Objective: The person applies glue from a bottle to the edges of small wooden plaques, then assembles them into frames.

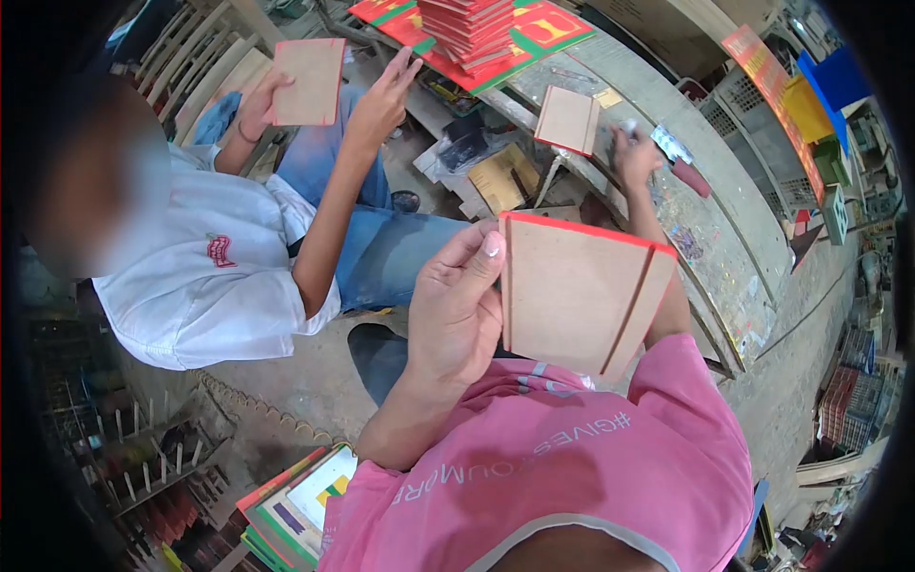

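Note:
My left hand (456, 310) grips the left edge of a wooden panel (577, 291), thumb on its face, and holds it up in front of my chest. The panel is flat and tan, with red-painted edges and a dark groove along each of two sides. My right hand (637, 160) is over the workbench, fingers curled around something small and whitish, blurred. Just right of it lie a shiny silvery piece (672, 145) and a dark red handle-like object (692, 178). A similar grooved panel (569, 120) rests at the bench edge, left of my right hand.
The worn workbench (734, 276) curves along the right. A stack of red pieces (469, 33) stands on a red-and-green board (562, 33). At left, a person in a white shirt (219, 229) holds another panel (310, 83). Coloured boards (295, 505) lie at lower left.

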Demonstrator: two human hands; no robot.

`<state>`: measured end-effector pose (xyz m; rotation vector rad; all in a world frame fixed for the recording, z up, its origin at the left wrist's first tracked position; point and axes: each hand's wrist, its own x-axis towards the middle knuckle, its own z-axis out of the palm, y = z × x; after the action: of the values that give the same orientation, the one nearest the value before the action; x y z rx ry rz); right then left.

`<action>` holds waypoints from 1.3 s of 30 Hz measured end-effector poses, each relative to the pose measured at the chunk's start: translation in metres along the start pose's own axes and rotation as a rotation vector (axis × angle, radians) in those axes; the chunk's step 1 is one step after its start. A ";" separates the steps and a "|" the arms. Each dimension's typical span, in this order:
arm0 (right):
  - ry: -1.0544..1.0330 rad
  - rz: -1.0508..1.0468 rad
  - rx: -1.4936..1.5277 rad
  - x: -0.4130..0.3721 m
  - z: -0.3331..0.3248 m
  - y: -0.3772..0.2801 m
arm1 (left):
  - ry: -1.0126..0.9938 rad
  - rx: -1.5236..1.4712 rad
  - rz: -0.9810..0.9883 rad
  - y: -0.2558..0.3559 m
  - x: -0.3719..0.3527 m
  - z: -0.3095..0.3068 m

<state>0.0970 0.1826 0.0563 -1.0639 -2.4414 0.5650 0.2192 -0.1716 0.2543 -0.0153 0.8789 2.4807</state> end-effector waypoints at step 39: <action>-0.339 -0.712 0.887 -0.226 -0.268 -0.148 | -0.093 -0.201 0.252 0.003 -0.015 0.029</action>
<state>0.2903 -0.0281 0.3079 0.2616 -2.1773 1.4252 0.2358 -0.1634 0.2815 0.1494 0.6224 2.7704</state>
